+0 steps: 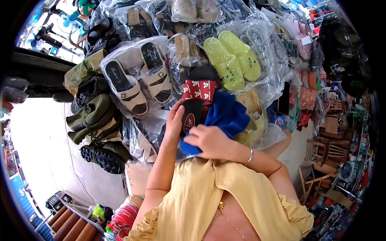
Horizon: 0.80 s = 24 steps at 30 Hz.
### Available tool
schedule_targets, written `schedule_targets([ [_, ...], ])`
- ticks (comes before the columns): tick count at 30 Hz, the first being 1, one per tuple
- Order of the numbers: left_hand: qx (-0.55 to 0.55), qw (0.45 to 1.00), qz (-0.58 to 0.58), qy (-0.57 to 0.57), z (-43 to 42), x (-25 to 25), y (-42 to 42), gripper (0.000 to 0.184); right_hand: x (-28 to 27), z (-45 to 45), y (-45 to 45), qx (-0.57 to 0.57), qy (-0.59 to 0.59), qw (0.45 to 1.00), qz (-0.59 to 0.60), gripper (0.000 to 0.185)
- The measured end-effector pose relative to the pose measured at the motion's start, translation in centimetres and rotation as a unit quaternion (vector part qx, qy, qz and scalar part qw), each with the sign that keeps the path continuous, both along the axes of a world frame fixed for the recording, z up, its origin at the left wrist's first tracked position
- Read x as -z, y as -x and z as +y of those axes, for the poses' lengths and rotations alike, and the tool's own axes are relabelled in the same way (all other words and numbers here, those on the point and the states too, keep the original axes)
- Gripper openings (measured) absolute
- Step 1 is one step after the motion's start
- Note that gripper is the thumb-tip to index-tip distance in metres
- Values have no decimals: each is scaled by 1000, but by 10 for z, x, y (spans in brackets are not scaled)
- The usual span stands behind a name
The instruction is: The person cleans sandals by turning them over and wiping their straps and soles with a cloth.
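My left hand (pixel 175 119) is closed on the edge of a black slipper (pixel 189 110) with a red strap patterned in white figures. Its toe points away from me, and a red oval mark shows near the heel. Against its right side lies a bunched blue cloth (pixel 227 114). My right hand (pixel 211 141), a bracelet on its wrist, is over the cloth beside the slipper's heel. Its fingers are blurred, so I cannot see whether they grip the cloth. Part of a second red-strapped slipper seems to show behind the first.
Plastic-wrapped footwear covers the display before me: white sandals (pixel 157 74), lime-green slippers (pixel 237 58) and a yellowish pair (pixel 251 116). Olive shoes (pixel 91 114) and a dark-soled shoe (pixel 106 156) stand at the left. A black phone (pixel 284 99) lies at the right. Wooden stools (pixel 323 150) stand beyond.
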<state>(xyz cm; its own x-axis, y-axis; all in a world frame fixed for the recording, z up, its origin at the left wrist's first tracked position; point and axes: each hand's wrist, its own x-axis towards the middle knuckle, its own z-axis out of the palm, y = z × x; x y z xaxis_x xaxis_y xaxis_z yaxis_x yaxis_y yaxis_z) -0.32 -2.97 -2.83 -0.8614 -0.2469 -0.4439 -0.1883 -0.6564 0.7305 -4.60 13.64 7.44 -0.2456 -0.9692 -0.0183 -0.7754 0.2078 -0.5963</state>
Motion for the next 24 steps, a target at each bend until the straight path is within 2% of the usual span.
schedule_targets([
  [1, 11, 1000, 9, 20, -1, -4, 3, 40, -13, -5, 10, 50, 30, 998, 34, 57],
  [2, -18, 998, 39, -45, 5, -11, -2, 40, -19, -9, 19, 104, 53, 991, 61, 56],
  [3, -15, 999, 4, -30, 3, -14, -1, 41, -21, -13, 27, 157, 77, 980, 90, 56],
  [5, 1, 999, -13, -42, 1, -14, -1, 41, -9, -17, 25, 173, 93, 973, 119, 54],
  [7, 9, 1000, 11, 3, 2, -11, -3, 40, 0, -17, 6, 81, -2, 989, 123, 46],
  [8, 18, 1000, -15, 17, 1, -11, -4, 40, 1, -13, 1, 43, 1, 992, 115, 43],
  [9, 12, 1000, -10, 17, 2, -12, -4, 40, -1, -9, 2, 2, -21, 998, 58, 43],
  [11, -16, 999, -18, 28, 8, -14, -5, 41, -6, 0, 17, 6, 5, 999, -49, 47],
  [13, -14, 999, 3, 49, 12, -9, -3, 42, -31, -1, 43, 121, 64, 991, 3, 49],
  [15, -12, 997, 25, 70, 17, -7, -3, 43, -45, 0, 69, 257, 112, 954, 107, 52],
  [17, -10, 994, 17, 106, 19, -8, -3, 44, -31, -2, 92, 334, 111, 929, 118, 50],
  [19, -10, 996, 24, 84, 23, -5, -4, 47, -5, -10, 91, 292, 9, 948, 128, 45],
  [21, 10, 979, 4, 203, 27, -1, -5, 53, 0, -14, 65, 196, -33, 966, 167, 42],
  [23, 2, 974, 4, 225, 27, -4, -7, 58, -19, -11, 61, 169, -37, 978, 119, 43],
  [24, -5, 975, 11, 222, 27, -2, -8, 59, -30, -6, 69, 146, -34, 989, 7, 44],
])
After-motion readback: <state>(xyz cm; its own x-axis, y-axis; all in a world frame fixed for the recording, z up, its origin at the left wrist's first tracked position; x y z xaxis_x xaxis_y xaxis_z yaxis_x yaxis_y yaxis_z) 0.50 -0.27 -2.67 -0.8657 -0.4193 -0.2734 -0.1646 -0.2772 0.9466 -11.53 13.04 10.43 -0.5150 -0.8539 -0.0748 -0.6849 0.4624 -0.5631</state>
